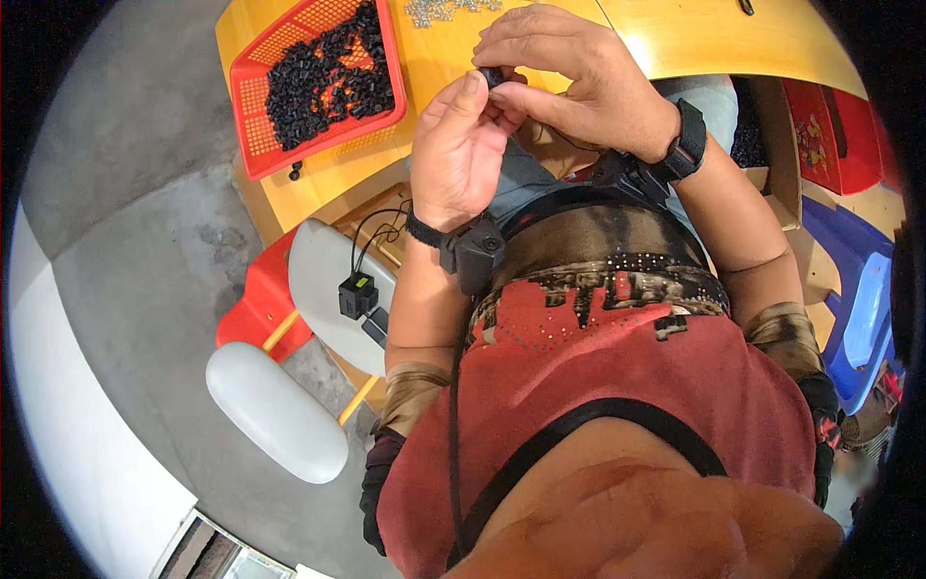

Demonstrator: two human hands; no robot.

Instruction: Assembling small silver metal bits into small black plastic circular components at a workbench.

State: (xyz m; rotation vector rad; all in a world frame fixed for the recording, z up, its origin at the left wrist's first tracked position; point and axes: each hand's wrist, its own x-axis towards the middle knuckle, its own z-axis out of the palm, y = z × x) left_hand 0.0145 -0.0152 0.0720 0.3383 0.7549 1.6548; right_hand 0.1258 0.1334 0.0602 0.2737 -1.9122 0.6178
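small black piece sits at the upper middle of the frame, between the fingertips of both hands and partly hidden by them. the left hand comes up from below and pinches it from the left, thumb tip against its side, palm facing inward. the right hand reaches over from the right and pinches it too, index finger bent above and thumb below. at the upper left, a red-orange basket holds many black pieces on the yellow table, well apart from the piece in hand. silvery parts lie at the top edge.
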